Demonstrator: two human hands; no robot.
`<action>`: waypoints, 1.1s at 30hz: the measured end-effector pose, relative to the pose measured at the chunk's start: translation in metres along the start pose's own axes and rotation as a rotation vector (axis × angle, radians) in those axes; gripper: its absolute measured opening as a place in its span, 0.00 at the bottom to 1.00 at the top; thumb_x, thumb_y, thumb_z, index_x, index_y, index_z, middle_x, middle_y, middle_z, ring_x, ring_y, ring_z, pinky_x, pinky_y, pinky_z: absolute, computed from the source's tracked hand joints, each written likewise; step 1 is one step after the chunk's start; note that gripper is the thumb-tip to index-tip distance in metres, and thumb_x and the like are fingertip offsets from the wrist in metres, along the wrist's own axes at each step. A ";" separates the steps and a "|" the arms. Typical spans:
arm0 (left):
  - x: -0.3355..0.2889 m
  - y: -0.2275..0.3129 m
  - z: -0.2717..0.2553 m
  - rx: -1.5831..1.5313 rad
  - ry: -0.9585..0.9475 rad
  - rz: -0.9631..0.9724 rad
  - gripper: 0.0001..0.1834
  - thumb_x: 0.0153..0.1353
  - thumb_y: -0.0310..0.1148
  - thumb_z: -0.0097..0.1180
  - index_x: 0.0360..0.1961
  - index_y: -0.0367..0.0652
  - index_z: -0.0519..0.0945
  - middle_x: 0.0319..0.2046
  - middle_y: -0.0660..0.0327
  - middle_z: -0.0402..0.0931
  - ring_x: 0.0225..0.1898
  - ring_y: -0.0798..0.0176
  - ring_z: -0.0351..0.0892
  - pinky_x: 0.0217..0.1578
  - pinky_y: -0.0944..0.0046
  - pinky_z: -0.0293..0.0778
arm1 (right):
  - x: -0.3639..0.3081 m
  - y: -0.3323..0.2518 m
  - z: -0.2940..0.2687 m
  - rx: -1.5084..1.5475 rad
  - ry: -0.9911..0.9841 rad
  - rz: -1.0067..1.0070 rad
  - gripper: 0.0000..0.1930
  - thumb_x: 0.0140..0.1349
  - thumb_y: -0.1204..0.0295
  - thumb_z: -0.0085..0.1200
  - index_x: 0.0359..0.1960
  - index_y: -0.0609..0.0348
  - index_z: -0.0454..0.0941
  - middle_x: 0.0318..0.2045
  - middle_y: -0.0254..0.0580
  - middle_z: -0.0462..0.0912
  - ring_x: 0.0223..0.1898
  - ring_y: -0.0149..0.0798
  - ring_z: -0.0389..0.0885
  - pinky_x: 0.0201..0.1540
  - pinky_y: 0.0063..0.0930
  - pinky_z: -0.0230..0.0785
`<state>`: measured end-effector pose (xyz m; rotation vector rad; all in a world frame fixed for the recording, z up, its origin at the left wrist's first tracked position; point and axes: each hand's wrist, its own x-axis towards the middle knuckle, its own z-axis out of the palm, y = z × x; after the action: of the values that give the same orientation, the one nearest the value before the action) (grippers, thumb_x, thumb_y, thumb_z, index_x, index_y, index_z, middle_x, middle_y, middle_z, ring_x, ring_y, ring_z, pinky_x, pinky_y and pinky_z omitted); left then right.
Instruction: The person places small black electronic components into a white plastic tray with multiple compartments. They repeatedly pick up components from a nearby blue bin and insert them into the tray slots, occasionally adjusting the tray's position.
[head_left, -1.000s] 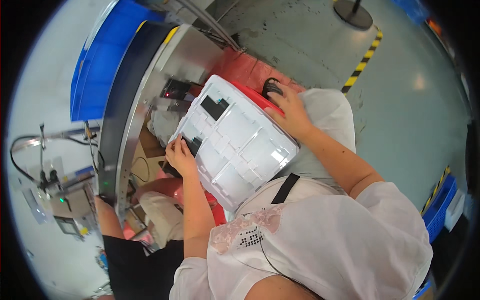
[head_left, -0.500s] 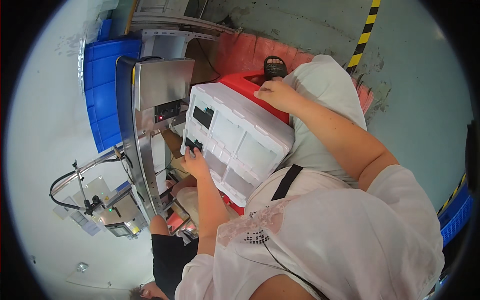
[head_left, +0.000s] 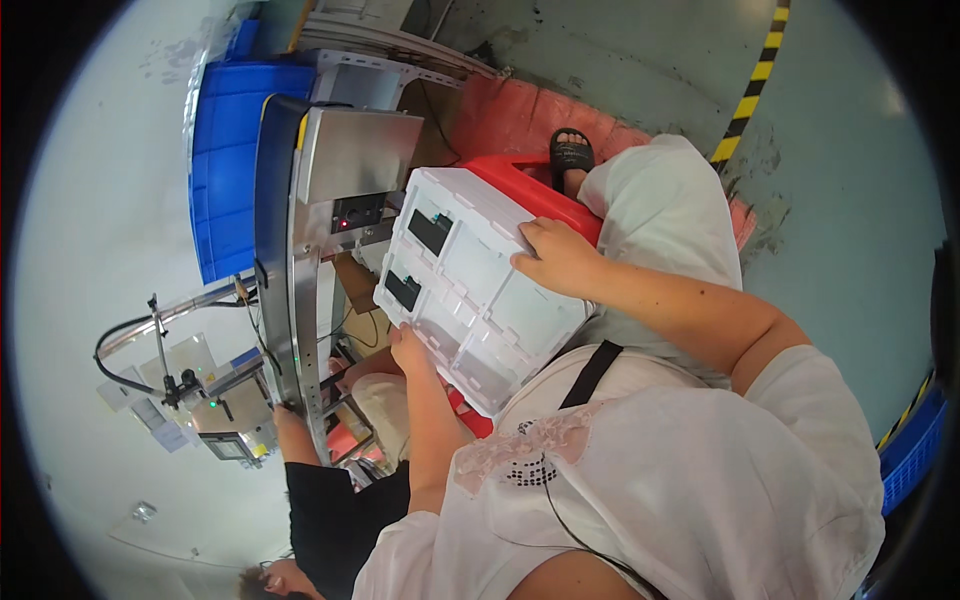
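A stack of white plastic trays [head_left: 470, 264] rests between my knees and a conveyor, its top tray divided into several compartments. In the two compartments farthest from my body lie flat black rectangular pieces: an upper one [head_left: 430, 232] and a lower one [head_left: 402, 291], each with a bit of green at its edge. My left hand [head_left: 407, 350] is closed on the tray's lower left edge, its fingers partly hidden by the tray. On the opposite edge, my right hand [head_left: 558, 258] grips the rim with thumb and fingers. Neither hand touches a black piece.
A red plastic stool or bin [head_left: 540, 190] is under the trays. To the left runs a steel-framed conveyor [head_left: 290, 240] with a control box [head_left: 357, 213]; blue crates [head_left: 235, 165] stand beyond. A co-worker in black [head_left: 340, 515] is at lower left. Pink matting [head_left: 505, 125] covers the floor ahead.
My left hand has let go of the lower black piece and moved to the tray's edge. My right hand has come down onto the opposite rim. The co-worker's arm has reached toward the conveyor.
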<state>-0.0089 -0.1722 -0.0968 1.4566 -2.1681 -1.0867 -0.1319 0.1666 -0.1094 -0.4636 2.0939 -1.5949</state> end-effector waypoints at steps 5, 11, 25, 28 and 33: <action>0.000 -0.012 -0.003 0.120 -0.070 -0.006 0.23 0.64 0.43 0.48 0.36 0.28 0.79 0.27 0.54 0.79 0.30 0.59 0.78 0.33 0.60 0.74 | 0.020 -0.027 0.004 -0.333 -0.018 0.021 0.20 0.52 0.63 0.52 0.35 0.74 0.76 0.41 0.66 0.76 0.48 0.60 0.74 0.49 0.48 0.66; 0.004 0.004 -0.018 0.089 0.053 0.262 0.21 0.63 0.40 0.52 0.41 0.25 0.76 0.33 0.49 0.79 0.39 0.55 0.78 0.42 0.62 0.72 | 0.051 -0.087 -0.033 -0.549 -0.315 0.001 0.22 0.56 0.59 0.54 0.36 0.72 0.77 0.36 0.63 0.79 0.45 0.56 0.77 0.45 0.44 0.69; 0.225 0.166 -0.150 0.648 0.812 0.174 0.49 0.55 0.66 0.48 0.60 0.27 0.62 0.58 0.36 0.61 0.60 0.36 0.61 0.54 0.33 0.59 | 0.311 -0.295 0.144 -1.072 0.396 -0.495 0.30 0.59 0.46 0.49 0.43 0.66 0.77 0.45 0.58 0.73 0.48 0.57 0.72 0.48 0.52 0.66; 0.239 0.172 -0.144 0.846 0.537 -0.091 0.42 0.58 0.63 0.48 0.58 0.32 0.69 0.60 0.37 0.60 0.61 0.34 0.59 0.54 0.28 0.56 | 0.328 -0.294 0.163 -1.179 0.480 -0.270 0.26 0.58 0.50 0.52 0.44 0.63 0.78 0.47 0.55 0.74 0.49 0.54 0.72 0.47 0.49 0.66; 0.248 0.173 -0.127 0.678 0.535 0.174 0.28 0.58 0.53 0.53 0.51 0.41 0.77 0.55 0.44 0.70 0.59 0.36 0.64 0.53 0.34 0.60 | 0.329 -0.280 0.136 -0.691 0.510 -0.630 0.16 0.54 0.62 0.60 0.41 0.58 0.80 0.43 0.42 0.79 0.41 0.40 0.78 0.43 0.32 0.70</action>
<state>-0.1507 -0.4111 0.0771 1.5233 -2.2676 0.1398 -0.3351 -0.1914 0.0782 -1.1325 3.1243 -1.3173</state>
